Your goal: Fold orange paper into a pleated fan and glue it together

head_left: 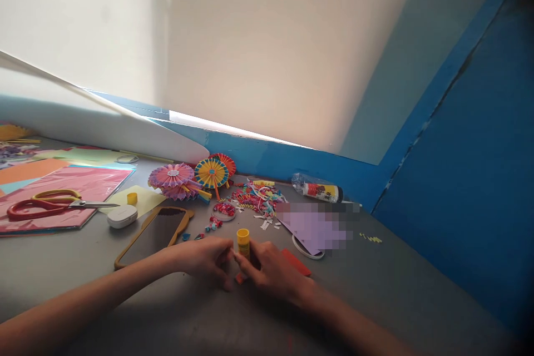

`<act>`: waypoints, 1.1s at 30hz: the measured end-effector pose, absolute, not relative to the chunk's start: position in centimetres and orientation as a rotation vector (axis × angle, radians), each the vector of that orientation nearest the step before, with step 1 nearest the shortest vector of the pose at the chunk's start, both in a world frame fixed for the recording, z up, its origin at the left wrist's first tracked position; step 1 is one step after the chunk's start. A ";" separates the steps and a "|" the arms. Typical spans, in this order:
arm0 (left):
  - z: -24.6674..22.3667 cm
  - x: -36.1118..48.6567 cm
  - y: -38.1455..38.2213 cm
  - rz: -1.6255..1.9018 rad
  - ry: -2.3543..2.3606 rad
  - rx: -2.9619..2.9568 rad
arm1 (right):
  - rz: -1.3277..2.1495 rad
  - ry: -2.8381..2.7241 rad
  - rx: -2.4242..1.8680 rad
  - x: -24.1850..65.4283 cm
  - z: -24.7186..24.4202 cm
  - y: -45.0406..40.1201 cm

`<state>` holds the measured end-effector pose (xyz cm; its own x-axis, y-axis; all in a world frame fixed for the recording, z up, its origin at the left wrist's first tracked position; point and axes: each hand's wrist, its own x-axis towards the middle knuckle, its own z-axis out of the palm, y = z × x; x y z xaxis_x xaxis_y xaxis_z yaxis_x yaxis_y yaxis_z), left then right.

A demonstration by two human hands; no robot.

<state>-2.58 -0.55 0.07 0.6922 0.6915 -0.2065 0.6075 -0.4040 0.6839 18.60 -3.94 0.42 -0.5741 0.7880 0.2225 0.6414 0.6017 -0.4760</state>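
My left hand (204,258) and my right hand (275,270) meet at the fingertips low over the table. Both have their fingers closed in a pinch, and whatever lies between the tips is too small and blurred to name. An uncapped yellow glue stick (243,237) is upright just behind the fingers; its lower part is hidden, and I cannot tell whether my right hand touches it. A small orange scrap (239,278) lies under the fingers. Partly behind my right hand is a folded orange-red paper piece (297,262).
Left are a phone (154,233), white case (122,216), yellow cap (132,198), scissors (45,204) and paper packs (95,200). Behind stand pleated paper rosettes (173,175), paper shreds (256,197) and a bottle (321,192). Purple paper (306,228) lies right, partly pixelated.
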 end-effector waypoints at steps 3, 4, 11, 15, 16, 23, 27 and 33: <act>0.1 -2.6 -0.5 0.143 0.947 2.124 | 0.533 -2.435 -1.095 18.4 0.4 -4.1; 0.1 -2.6 -0.5 0.139 0.973 2.119 | 0.491 -2.424 -1.136 18.5 0.5 -4.1; 0.1 -2.5 -0.3 0.122 0.947 2.132 | 0.476 -2.423 -1.141 18.2 0.4 -4.3; 0.3 -2.5 -0.5 0.114 1.014 2.123 | 0.430 -2.427 -1.137 18.5 0.1 -4.0; 0.4 -2.5 -0.6 0.106 1.061 2.118 | 0.376 -2.415 -1.170 18.7 0.1 -3.9; 0.5 -2.4 -0.7 0.129 0.998 2.141 | 0.460 -2.416 -1.098 18.3 0.0 -4.1; 0.6 -2.5 -0.7 0.123 1.042 2.137 | 0.382 -2.395 -1.164 18.8 -0.1 -3.7; 0.7 -2.5 -0.8 0.100 1.069 2.121 | 0.412 -2.377 -1.173 18.8 0.3 -3.8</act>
